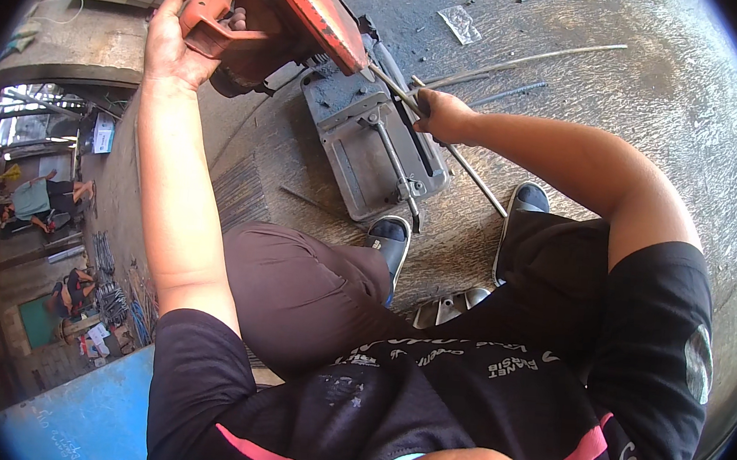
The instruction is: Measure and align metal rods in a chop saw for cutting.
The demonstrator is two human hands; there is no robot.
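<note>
1. The orange-red painted metal saw guard [313,6] looked matt and dusty.
2. The grey steel saw base [376,143] appeared worn and dull.
3. The thin metal rod [471,164] was smooth.
4. The grey concrete floor [660,106] was rough and scratched.

The person wears a black short-sleeved shirt [495,390] with pink stripes and pale lettering. Brown trousers [301,294] cover the legs. At twelve o'clock from the knees sit dark slip-on sandals [392,236].

Left hand [173,42] grips saw handle [219,29]; right hand [442,116] holds rod [470,167].
</note>
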